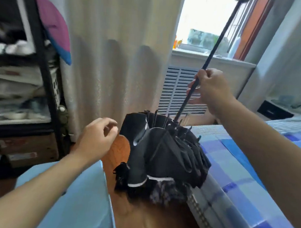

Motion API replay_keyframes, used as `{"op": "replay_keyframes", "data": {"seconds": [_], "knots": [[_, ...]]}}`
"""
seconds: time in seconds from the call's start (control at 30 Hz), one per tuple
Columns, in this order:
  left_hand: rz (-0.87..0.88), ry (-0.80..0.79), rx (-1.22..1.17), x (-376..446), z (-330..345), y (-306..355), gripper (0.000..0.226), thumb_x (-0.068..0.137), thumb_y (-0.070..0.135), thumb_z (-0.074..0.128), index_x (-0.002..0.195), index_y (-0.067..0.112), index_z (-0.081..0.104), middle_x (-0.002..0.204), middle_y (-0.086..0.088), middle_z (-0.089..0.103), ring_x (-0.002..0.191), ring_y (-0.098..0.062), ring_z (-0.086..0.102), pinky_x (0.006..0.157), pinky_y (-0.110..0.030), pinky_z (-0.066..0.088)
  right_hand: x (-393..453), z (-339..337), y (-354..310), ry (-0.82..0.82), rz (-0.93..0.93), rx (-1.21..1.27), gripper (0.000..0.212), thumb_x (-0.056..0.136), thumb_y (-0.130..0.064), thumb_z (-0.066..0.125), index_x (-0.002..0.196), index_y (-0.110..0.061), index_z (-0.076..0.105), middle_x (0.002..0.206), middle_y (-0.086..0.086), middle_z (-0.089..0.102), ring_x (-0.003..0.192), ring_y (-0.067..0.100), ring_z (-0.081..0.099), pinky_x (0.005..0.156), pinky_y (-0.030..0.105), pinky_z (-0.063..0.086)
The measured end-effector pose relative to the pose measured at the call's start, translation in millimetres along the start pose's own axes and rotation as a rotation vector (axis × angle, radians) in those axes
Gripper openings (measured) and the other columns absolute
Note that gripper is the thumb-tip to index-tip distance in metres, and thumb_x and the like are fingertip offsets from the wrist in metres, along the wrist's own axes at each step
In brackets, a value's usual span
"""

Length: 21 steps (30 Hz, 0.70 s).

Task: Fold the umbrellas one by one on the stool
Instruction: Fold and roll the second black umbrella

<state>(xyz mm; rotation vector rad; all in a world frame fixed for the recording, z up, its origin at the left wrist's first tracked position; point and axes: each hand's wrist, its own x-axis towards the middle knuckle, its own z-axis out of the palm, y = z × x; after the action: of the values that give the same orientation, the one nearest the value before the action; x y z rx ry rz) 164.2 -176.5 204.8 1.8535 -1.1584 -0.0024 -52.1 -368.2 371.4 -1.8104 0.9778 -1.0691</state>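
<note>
While the left hand (97, 138) hangs with loose, bent fingers holding nothing just left of the black umbrella (166, 156), the floppy umbrella sits on the far end of the brown stool (120, 149) beside the bed (249, 172), and the right hand (211, 89) grips its long pole.

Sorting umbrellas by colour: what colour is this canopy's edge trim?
White trim on the black canopy, clearest in the head view.

bed (249, 175) crowding right, shelf rack (42, 60) left, wooden floor (146, 219) open between
</note>
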Motion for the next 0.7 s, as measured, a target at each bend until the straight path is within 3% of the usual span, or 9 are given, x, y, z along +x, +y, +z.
{"op": "replay_keyframes", "data": {"seconds": [0.07, 0.13, 0.2, 0.3, 0.37, 0.47, 0.57, 0.7], "knots": [[0.186, 0.098, 0.001, -16.1, -34.3, 42.3, 0.008, 0.096, 0.017, 0.065, 0.099, 0.022, 0.071, 0.091, 0.011, 0.063, 0.085, -0.011, 0.057, 0.077, -0.017, 0.041, -6.2, 17.2, -41.3, -0.048, -0.011, 0.040, 0.019, 0.110, -0.021, 0.045, 0.103, -0.007, 0.056, 0.088, 0.014, 0.066, 0.078, 0.030, 0.070, 0.061, 0.044, 0.064], [0.255, 0.109, 0.060, -32.7, -59.8, 58.2, 0.005, 0.096, 0.026, 0.064, 0.096, 0.028, 0.069, 0.085, 0.015, 0.061, 0.081, -0.008, 0.055, 0.075, -0.023, 0.045, -16.8, 42.1, -71.3, -0.113, -0.014, 0.061, 0.018, 0.108, -0.020, 0.047, 0.099, -0.008, 0.057, 0.092, 0.017, 0.067, 0.078, 0.031, 0.071, 0.065, 0.047, 0.065], [0.113, 0.010, 0.068, -45.4, -78.1, 56.9, 0.014, 0.095, 0.045, 0.063, 0.104, 0.034, 0.064, 0.093, 0.016, 0.060, 0.085, -0.006, 0.056, 0.080, -0.031, 0.050, -29.4, 70.8, -90.2, -0.160, -0.051, 0.024, 0.018, 0.106, -0.023, 0.050, 0.094, -0.012, 0.058, 0.100, 0.017, 0.069, 0.081, 0.030, 0.073, 0.071, 0.046, 0.066], [-0.215, -0.167, 0.071, -58.1, -97.7, 35.3, 0.061, 0.087, 0.064, 0.066, 0.137, 0.036, 0.046, 0.124, 0.010, 0.051, 0.114, -0.015, 0.055, 0.096, -0.034, 0.046, -51.2, 117.6, -106.6, -0.236, -0.053, 0.063, 0.015, 0.105, -0.019, 0.050, 0.098, -0.009, 0.058, 0.099, 0.017, 0.068, 0.084, 0.033, 0.074, 0.064, 0.043, 0.065], [-0.354, -0.142, 0.044, -62.7, -112.7, 11.3, 0.057, 0.087, 0.053, 0.074, 0.131, 0.031, 0.047, 0.118, 0.008, 0.056, 0.111, -0.020, 0.059, 0.089, -0.033, 0.046, -65.6, 148.5, -112.5, -0.279, -0.019, 0.091, 0.013, 0.106, -0.016, 0.050, 0.100, -0.009, 0.060, 0.095, 0.017, 0.067, 0.083, 0.036, 0.072, 0.063, 0.047, 0.064], [-0.445, -0.053, 0.108, -70.4, -149.0, -34.2, 0.022, 0.089, 0.031, 0.078, 0.097, 0.023, 0.059, 0.092, 0.003, 0.066, 0.089, -0.023, 0.065, 0.080, -0.039, 0.053, -76.0, 184.4, -112.0, -0.322, -0.023, 0.060, 0.014, 0.107, -0.017, 0.049, 0.116, -0.013, 0.059, 0.098, 0.015, 0.066, 0.085, 0.035, 0.071, 0.067, 0.052, 0.065], [-0.539, -0.040, 0.283, -81.9, -193.3, -70.8, 0.011, 0.095, 0.021, 0.071, 0.086, 0.025, 0.066, 0.101, -0.003, 0.072, 0.097, -0.026, 0.065, 0.088, -0.037, 0.053, -76.6, 202.6, -108.0, -0.355, -0.024, 0.074, 0.013, 0.107, -0.018, 0.045, 0.112, -0.019, 0.057, 0.097, 0.013, 0.063, 0.082, 0.032, 0.068, 0.064, 0.044, 0.063], [-0.614, 0.043, 0.407, -86.9, -225.4, -88.7, 0.022, 0.100, 0.019, 0.058, 0.090, 0.033, 0.070, 0.109, 0.001, 0.073, 0.097, -0.022, 0.065, 0.084, -0.032, 0.050, -77.2, 218.1, -100.3, -0.385, 0.014, 0.068, 0.017, 0.107, -0.022, 0.044, 0.119, -0.017, 0.055, 0.100, 0.014, 0.063, 0.085, 0.031, 0.066, 0.069, 0.049, 0.064]]}}
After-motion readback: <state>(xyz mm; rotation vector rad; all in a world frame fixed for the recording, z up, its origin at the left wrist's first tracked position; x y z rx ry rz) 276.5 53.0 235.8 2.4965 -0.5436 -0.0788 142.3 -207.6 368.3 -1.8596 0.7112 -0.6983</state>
